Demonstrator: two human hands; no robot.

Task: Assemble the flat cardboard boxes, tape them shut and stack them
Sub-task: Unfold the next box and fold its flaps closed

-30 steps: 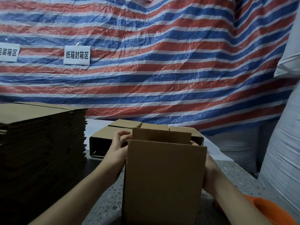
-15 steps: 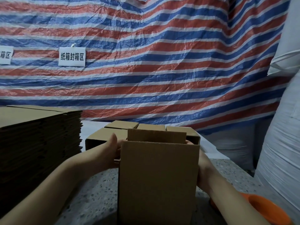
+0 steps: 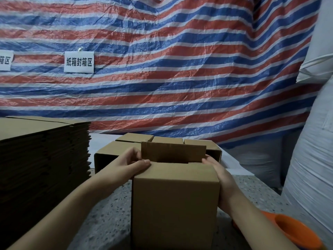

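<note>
A brown cardboard box [image 3: 174, 204] stands upright on the speckled table [image 3: 108, 217] right in front of me. Its near top flap lies folded down flat, while the far flap [image 3: 173, 152] still stands upright. My left hand [image 3: 129, 165] grips the box's top left corner, thumb lying on the folded flap. My right hand [image 3: 221, 177] holds the right wall, with its fingers curled over the top right edge. A tall stack of flat cardboard boxes [image 3: 41, 159] rises at the left.
Several assembled boxes [image 3: 111, 150] sit close together just behind the one I hold. An orange object [image 3: 295, 231] lies at the table's right front. A large white sack [image 3: 315, 159] stands on the right, and a striped tarp [image 3: 180, 78] hangs behind.
The near top flap, upright a second ago, now lies folded down over the box. My left hand moved from the box's left side onto its top corner.
</note>
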